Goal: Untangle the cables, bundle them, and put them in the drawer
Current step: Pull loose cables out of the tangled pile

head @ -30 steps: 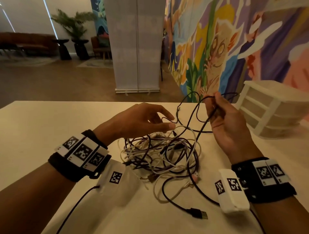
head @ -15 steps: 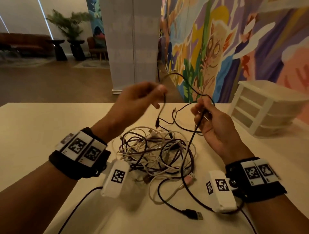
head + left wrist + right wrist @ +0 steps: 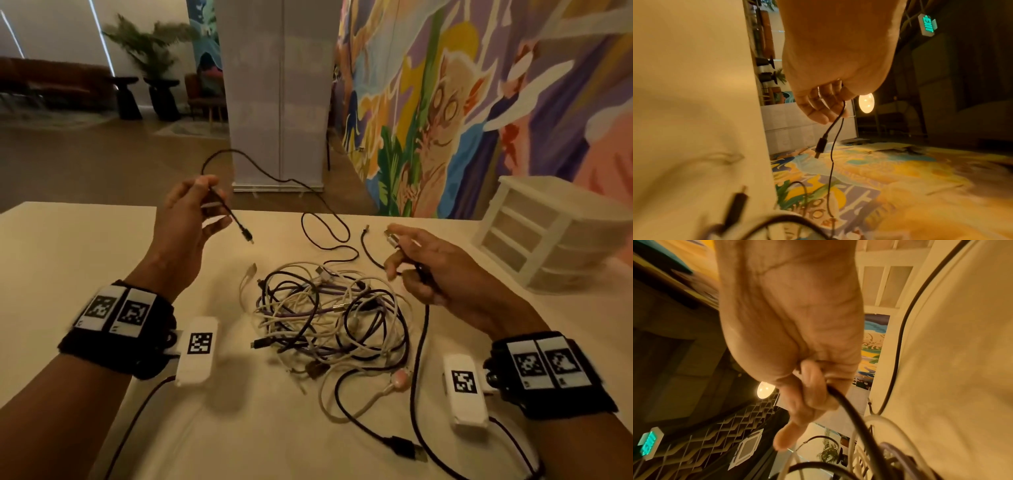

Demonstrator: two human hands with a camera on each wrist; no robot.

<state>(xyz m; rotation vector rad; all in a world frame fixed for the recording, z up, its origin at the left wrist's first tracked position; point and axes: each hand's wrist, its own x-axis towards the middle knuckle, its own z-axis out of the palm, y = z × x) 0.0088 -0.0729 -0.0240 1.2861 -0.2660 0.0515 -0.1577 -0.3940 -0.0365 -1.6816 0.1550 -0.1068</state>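
In the head view, a thin black cable (image 3: 274, 178) was pinched by the fingers (image 3: 209, 195) of the left hand (image 3: 186, 226), raised above the counter (image 3: 68, 246). Its small plug (image 3: 247, 236) hung just below those fingers, and the rest arched away and was laid in loops on the counter beyond the pile (image 3: 329, 315). A thicker dark cable (image 3: 419, 342) was held by the curled fingers of the right hand (image 3: 428, 267), with a silvery plug end (image 3: 392, 240) sticking out past them. The pile of white, purple and black cables was spread between the two hands. A white drawer unit (image 3: 555, 233) was seen beyond the right fingers, drawers closed.

In the left wrist view, the thin cable (image 3: 831, 159) was gripped between thumb and fingers (image 3: 818, 105), its plug (image 3: 820, 147) dangling below.

In the right wrist view, the dark cable (image 3: 855, 421) was wrapped by the fingers (image 3: 813, 386) and ran down toward the pile (image 3: 869, 459).
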